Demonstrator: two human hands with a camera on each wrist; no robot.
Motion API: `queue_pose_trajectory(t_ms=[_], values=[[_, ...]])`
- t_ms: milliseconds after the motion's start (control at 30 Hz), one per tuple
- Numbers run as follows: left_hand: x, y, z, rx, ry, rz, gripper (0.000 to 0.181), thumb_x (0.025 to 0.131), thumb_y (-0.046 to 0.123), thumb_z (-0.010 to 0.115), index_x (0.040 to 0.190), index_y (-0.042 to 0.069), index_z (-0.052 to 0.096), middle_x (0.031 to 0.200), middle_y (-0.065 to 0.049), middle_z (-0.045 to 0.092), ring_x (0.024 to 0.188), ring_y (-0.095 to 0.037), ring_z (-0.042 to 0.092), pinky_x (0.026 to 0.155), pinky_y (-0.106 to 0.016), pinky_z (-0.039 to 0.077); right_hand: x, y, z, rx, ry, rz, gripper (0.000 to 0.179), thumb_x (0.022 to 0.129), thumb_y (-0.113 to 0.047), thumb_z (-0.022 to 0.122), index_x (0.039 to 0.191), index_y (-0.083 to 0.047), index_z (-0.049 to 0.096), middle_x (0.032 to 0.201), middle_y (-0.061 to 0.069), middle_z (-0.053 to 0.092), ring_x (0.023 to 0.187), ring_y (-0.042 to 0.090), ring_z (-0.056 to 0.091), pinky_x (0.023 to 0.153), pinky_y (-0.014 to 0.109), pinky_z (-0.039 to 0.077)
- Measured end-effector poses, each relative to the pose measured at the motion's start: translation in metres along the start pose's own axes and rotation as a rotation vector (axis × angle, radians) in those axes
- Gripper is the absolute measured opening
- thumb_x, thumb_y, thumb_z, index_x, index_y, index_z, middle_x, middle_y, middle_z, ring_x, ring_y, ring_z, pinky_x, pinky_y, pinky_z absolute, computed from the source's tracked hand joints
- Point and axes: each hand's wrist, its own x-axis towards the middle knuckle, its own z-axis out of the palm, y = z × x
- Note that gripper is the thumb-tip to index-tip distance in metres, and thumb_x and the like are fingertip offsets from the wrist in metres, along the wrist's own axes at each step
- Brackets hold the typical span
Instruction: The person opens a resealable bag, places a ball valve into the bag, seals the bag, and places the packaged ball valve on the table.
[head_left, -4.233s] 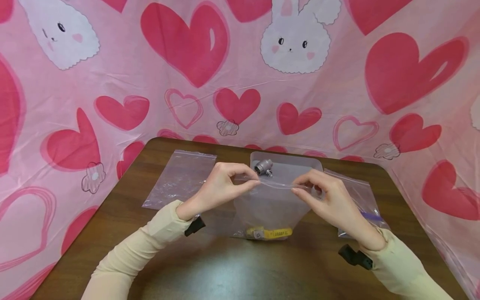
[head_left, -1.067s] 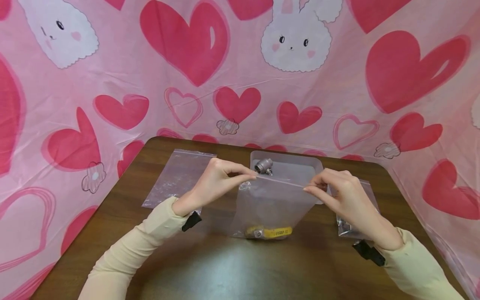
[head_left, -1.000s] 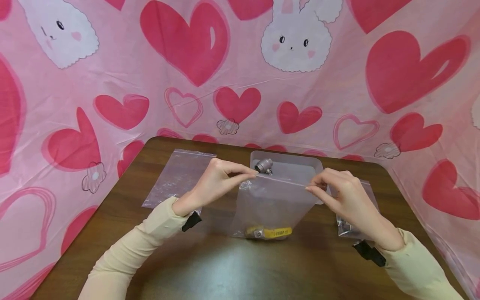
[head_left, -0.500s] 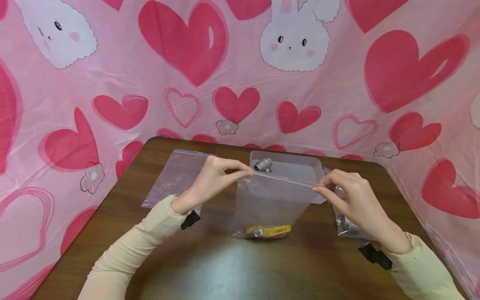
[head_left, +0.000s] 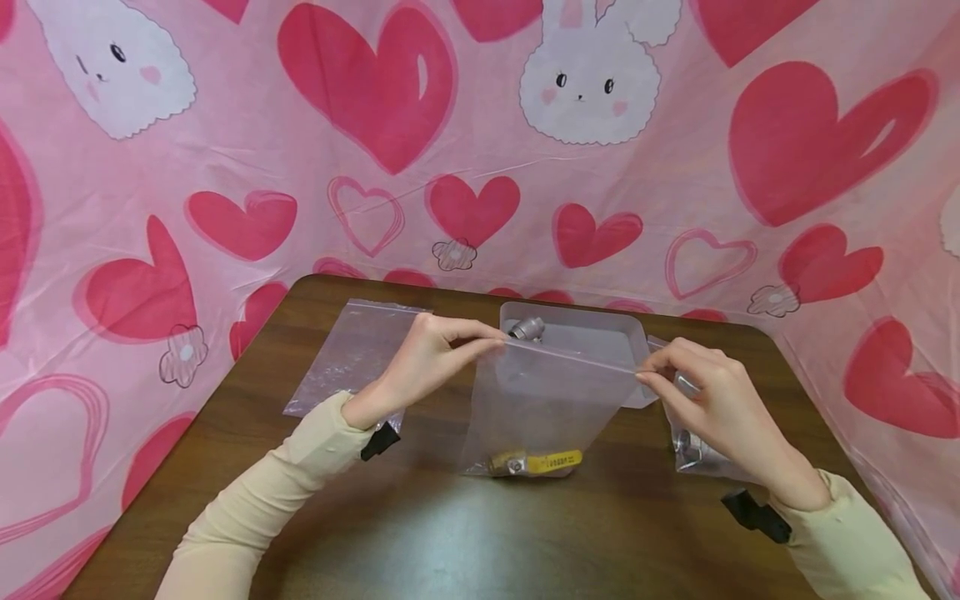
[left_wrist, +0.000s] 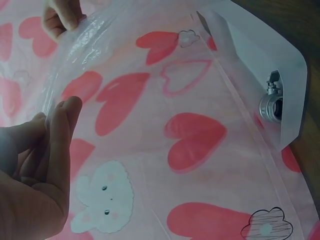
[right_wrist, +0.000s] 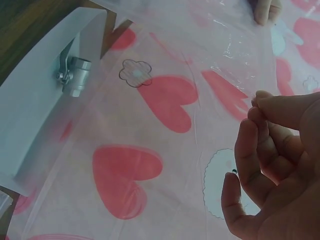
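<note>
both hands [head_left: 438,358] [head_left: 708,400] pinch the top of a clear bag [head_left: 546,412]; the right partly hides another bag [head_left: 714,467], its contents [head_left: 692,450] unclear.

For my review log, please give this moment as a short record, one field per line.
Left grip: pinches top edge of held bag near its left end
Right grip: pinches same edge near its right end
Held bag: clear plastic, top edge raised
Inside it: valve with yellow handle, at the bottom
Tray: behind held bag, holding a metal fitting
Left bag: flat on the table
Right bag: partly hidden by right grip
</note>
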Motion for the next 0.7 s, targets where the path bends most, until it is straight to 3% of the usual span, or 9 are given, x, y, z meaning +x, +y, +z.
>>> queue_pose_trajectory(t_ms=[200, 400, 567, 700], values=[[-0.002, -0.001, -0.001, 0.008, -0.008, 0.004, 0.016, 0.086, 0.010, 0.075, 0.102, 0.009, 0.078, 0.092, -0.003, 0.078, 0.062, -0.007, 0.053, 0.057, -0.017, 0.044, -0.001, 0.002, 0.001, 0.000, 0.008, -0.001, 0.033, 0.069, 0.002, 0.085, 0.087, -0.020, 0.069, 0.082, -0.017, 0.061, 0.071, -0.006, 0.044, 0.063, 0.012, 0.037], [-0.003, -0.001, -0.001, -0.028, -0.025, -0.001, 0.017, 0.088, 0.008, 0.073, 0.104, 0.008, 0.078, 0.095, -0.004, 0.078, 0.068, -0.005, 0.058, 0.064, -0.017, 0.051, -0.003, 0.006, 0.006, 0.067, -0.012, 0.062, 0.037, 0.070, 0.007, 0.084, 0.088, -0.021, 0.067, 0.083, -0.018, 0.060, 0.073, -0.007, 0.050, 0.066, 0.009, 0.042], [-0.004, -0.002, 0.000, -0.071, -0.045, -0.007, 0.018, 0.087, 0.006, 0.073, 0.105, 0.006, 0.077, 0.099, -0.006, 0.078, 0.077, -0.004, 0.066, 0.071, -0.020, 0.057, -0.012, 0.015, 0.018, 0.165, -0.097, 0.124, 0.040, 0.073, 0.005, 0.082, 0.106, -0.011, 0.066, 0.090, -0.008, 0.064, 0.081, -0.005, 0.057, 0.077, 0.006, 0.047], [-0.004, -0.002, 0.001, -0.088, -0.049, -0.003, 0.017, 0.088, 0.006, 0.072, 0.104, 0.006, 0.077, 0.099, -0.006, 0.078, 0.079, -0.005, 0.067, 0.072, -0.021, 0.058, -0.022, 0.023, 0.033, 0.209, -0.174, 0.200, 0.051, 0.076, -0.002, 0.082, 0.122, -0.007, 0.060, 0.098, 0.002, 0.068, 0.083, -0.003, 0.063, 0.075, 0.010, 0.049]])
